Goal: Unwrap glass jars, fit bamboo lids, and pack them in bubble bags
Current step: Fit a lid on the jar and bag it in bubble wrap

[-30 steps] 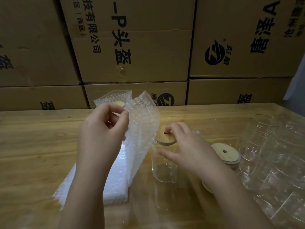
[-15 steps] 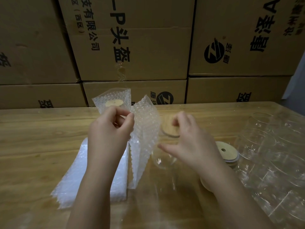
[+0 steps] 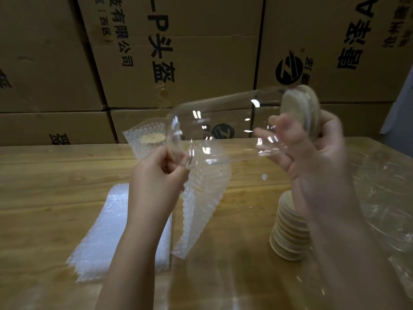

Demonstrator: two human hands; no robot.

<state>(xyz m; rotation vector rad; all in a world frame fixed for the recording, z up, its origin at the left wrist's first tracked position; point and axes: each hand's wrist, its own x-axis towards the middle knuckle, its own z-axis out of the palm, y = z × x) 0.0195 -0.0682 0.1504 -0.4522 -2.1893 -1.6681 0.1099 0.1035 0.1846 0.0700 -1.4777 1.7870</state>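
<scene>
- One view only, from the head camera, is given; both hands are seen raised above a wooden table (image 3: 55, 175).
- A clear glass jar (image 3: 223, 126) is held lying nearly on its side in the air, its base towards the left and its mouth towards the right, slightly higher.
- A round bamboo lid (image 3: 299, 108) is seen seated on the jar's mouth, blurred by motion.
- The right hand (image 3: 312, 157) is wrapped around the lidded end of the jar, fingers curled under the glass and thumb behind the lid; its outline is smeared.
- The left hand (image 3: 156, 182) is closed in a pinch on the top edge of a bubble bag (image 3: 205, 198), which hangs down from the fingers to the table.
- The jar's base is seen just above the mouth of that bag; whether it is already inside cannot be told.
- A flat pile of bubble bags (image 3: 107, 231) is laid on the table under the left forearm.
- A packed bubble bag (image 3: 147, 137) with a bamboo lid showing through it is stood behind the left hand.
- A stack of bamboo lids (image 3: 288, 238) is set on the table below the right wrist.
- Clear glass jars (image 3: 384, 198) are gathered at the right edge of the table.
- Stacked cardboard boxes (image 3: 178, 52) with black print are ranged behind the table.
</scene>
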